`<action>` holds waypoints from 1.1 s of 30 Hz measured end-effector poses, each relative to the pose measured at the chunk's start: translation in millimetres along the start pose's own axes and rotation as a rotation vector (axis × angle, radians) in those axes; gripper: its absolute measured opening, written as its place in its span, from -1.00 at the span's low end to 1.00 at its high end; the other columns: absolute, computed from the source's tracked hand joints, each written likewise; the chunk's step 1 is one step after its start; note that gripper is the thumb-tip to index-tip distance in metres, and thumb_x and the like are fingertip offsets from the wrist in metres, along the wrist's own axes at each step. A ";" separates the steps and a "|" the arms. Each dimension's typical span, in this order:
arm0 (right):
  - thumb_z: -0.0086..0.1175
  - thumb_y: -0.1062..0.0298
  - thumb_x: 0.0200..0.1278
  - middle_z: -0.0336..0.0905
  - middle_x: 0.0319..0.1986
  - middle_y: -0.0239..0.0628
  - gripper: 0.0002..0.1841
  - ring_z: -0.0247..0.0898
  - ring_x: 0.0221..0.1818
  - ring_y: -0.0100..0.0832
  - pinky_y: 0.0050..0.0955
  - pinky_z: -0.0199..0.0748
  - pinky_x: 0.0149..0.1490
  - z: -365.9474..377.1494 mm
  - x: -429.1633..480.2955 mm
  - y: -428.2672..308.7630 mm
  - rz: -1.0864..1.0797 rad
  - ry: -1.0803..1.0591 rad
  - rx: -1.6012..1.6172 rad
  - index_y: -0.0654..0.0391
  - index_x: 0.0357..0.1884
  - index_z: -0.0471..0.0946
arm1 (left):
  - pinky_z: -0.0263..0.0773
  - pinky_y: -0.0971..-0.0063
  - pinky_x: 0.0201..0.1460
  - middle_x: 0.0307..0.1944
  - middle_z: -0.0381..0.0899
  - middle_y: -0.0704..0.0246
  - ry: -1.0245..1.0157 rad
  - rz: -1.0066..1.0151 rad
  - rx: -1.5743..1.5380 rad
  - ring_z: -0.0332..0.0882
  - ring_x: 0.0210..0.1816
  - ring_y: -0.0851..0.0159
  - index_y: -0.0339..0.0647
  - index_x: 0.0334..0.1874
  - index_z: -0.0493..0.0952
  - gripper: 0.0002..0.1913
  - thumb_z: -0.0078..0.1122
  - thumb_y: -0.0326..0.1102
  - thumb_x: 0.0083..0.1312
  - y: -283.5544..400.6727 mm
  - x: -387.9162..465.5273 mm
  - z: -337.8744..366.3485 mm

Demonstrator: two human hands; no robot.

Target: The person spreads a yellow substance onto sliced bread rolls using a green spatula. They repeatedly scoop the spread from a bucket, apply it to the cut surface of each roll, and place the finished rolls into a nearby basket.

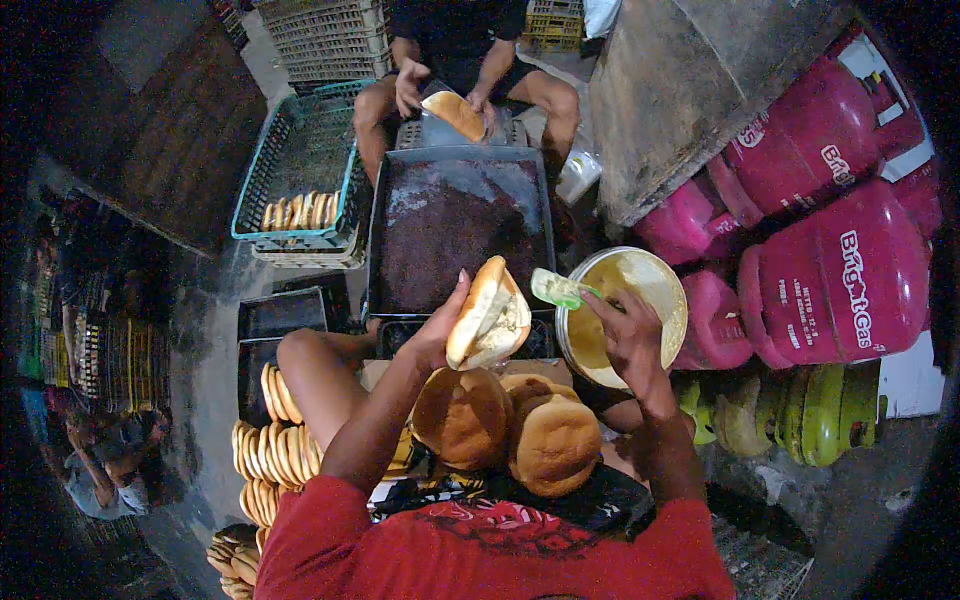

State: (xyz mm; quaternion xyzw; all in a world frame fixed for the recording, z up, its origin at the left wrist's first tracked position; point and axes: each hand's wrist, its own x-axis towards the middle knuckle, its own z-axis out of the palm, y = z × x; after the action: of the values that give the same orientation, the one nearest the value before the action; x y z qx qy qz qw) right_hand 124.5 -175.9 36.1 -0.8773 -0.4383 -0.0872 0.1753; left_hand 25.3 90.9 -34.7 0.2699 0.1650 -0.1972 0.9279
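My left hand (437, 328) holds a split bread bun (491, 319) open, and pale cream shows on its inner face. In my right hand (628, 337) is a green-handled spatula (556, 289), its blade coated with the same pale cream. That hand is over the rim of a round white tub (676, 300) of yellowish cream. Round brown buns (555, 446) lie in my lap, below the split bun. Ahead of me stands a dark rectangular metal tray (457, 225), its surface covered with dark residue.
Opposite sits a co-worker, whose hands (480, 105) hold another bun (454, 115). A teal crate (247, 202) at left holds buns; more bun rows (274, 454) lie beside my left leg. Pink gas cylinders (832, 277) and green ones (817, 420) are at right, near a leaning board (675, 90).
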 end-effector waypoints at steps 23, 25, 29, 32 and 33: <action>0.04 0.60 0.20 0.48 -0.36 -0.08 -0.57 0.46 -0.25 -0.23 -0.38 0.40 -0.08 41.6 -73.9 31.8 0.510 0.050 0.451 0.21 0.15 0.57 | 0.51 0.12 0.06 0.04 0.51 -0.05 1.109 0.366 1.479 0.55 0.06 -0.19 -0.38 0.16 0.26 -0.39 0.35 -0.17 0.22 30.3 137.5 -198.4; 0.07 0.54 0.24 0.56 -0.25 -0.02 -0.61 0.51 -0.16 -0.09 -0.27 0.44 0.00 42.8 -64.8 26.1 0.514 0.038 0.504 0.16 0.13 0.59 | 0.55 0.08 -0.01 -0.02 0.53 0.02 1.067 0.396 1.876 0.58 0.04 -0.14 -0.35 0.14 0.25 -0.43 0.25 -0.11 0.27 48.3 144.2 -251.7; 0.09 0.52 0.26 0.62 -0.19 0.01 -0.62 0.56 -0.11 -0.06 -0.25 0.49 0.03 30.6 -84.6 30.5 0.633 0.018 0.553 0.14 0.13 0.60 | 0.58 0.11 -0.01 0.06 0.55 -0.02 0.807 -0.064 1.973 0.61 0.03 -0.11 -0.34 0.33 0.13 -0.32 0.19 -0.13 0.30 77.1 183.3 -216.2; 0.05 0.58 0.23 0.59 -0.19 -0.05 -0.59 0.54 -0.08 -0.19 -0.34 0.43 0.08 29.4 -86.6 30.1 0.581 0.073 0.545 0.21 0.14 0.58 | 0.58 0.12 -0.01 0.11 0.53 -0.09 0.799 -0.226 2.059 0.63 0.02 -0.12 -0.35 0.46 -0.03 -0.20 0.14 -0.10 0.33 86.6 173.8 -213.3; 0.04 0.62 0.20 0.58 -0.22 -0.08 -0.58 0.53 -0.11 -0.25 -0.39 0.42 0.06 28.9 -86.8 29.9 0.566 0.105 0.556 0.24 0.14 0.57 | 0.58 0.12 -0.01 0.12 0.53 -0.11 0.794 -0.263 2.122 0.63 0.01 -0.13 -0.35 0.49 -0.09 -0.17 0.12 -0.08 0.34 89.9 164.3 -216.9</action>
State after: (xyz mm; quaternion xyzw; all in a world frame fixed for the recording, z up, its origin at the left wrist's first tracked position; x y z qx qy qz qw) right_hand 96.2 -245.4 -24.1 -0.8767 -0.1767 0.0418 0.4455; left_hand 165.4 238.0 -236.9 0.9423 0.2238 -0.2338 0.0859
